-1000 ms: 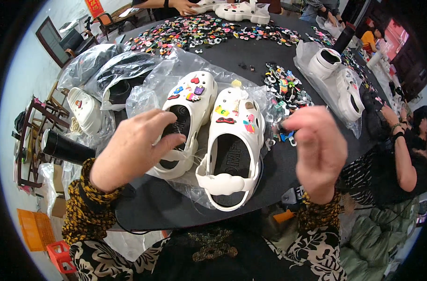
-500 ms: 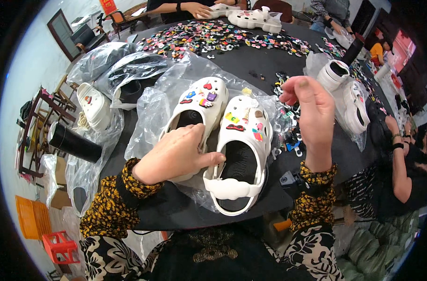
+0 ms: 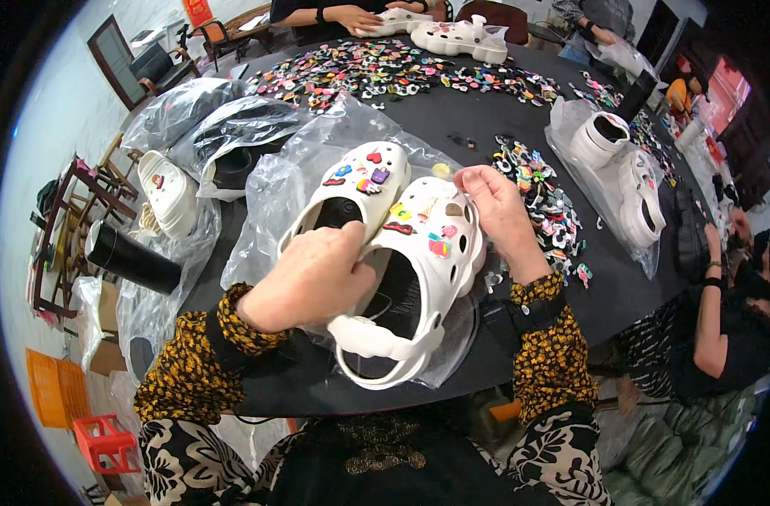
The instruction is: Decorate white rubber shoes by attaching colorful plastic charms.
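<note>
Two white clogs with colourful shoe charms on their toes lie in front of me, toes pointing away. My left hand (image 3: 313, 278) is closed at the inner rim of the right clog (image 3: 406, 337), which tilts to one side and leans against the left clog (image 3: 313, 211). Curled fingers and a tucked thumb hide the exact grip. At the outer toe edge of the right clog is my right hand (image 3: 496, 207), its thumb and forefinger bent together; anything between them is hidden. Under the clogs lies a clear plastic bag (image 3: 267, 198).
Loose charms (image 3: 545, 198) are heaped right of the clogs, with more (image 3: 351, 72) spread across the far table. A black bottle (image 3: 132, 257) stands left, near another white clog (image 3: 170, 194). Bagged white clogs (image 3: 638, 190) lie right. Co-workers' hands (image 3: 351, 18) handle clogs across the table.
My right hand has moved left and down to the right clog's toe. That clog has tilted and shifted left. My left thumb has drawn in from its stretched position.
</note>
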Available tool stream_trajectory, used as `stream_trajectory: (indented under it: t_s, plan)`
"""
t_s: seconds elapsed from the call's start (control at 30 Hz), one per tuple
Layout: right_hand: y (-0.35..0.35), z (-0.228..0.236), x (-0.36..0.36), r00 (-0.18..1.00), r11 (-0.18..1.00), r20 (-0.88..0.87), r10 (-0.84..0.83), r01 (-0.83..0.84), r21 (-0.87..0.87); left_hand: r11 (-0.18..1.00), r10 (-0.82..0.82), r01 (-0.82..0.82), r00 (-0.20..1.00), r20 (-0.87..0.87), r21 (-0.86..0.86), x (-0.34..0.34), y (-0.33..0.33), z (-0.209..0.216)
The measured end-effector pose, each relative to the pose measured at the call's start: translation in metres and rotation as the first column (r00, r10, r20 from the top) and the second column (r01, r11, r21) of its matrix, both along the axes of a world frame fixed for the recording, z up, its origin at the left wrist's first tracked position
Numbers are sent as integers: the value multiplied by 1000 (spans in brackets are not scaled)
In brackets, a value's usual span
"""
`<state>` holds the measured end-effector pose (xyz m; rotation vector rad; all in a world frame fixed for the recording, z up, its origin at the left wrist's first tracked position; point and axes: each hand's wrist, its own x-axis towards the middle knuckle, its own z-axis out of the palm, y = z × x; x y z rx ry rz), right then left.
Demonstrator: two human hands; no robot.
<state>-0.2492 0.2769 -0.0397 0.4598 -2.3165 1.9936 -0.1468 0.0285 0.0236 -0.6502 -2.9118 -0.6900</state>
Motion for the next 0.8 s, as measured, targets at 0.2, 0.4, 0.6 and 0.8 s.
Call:
stream_trajectory:
  t_s: [0.2, 0.4, 0.6, 0.8]
  plan:
    - [6, 1, 6, 983, 979, 152, 99, -69, -190, 997, -23, 24, 999, 24, -74, -5, -11, 14]
    - [9, 14, 12, 934, 912, 254, 251, -141, -386, 966, -118, 128, 991, 57, -226, -3, -19, 44]
    - [19, 25, 17, 887, 847, 276, 370, -201, -492, 905, -242, 252, 968, 71, -343, 6, -19, 73]
    - [24, 19, 10, 793, 765, 316, 520, -268, -586, 744, -580, 578, 808, 105, -335, 6, -18, 63]
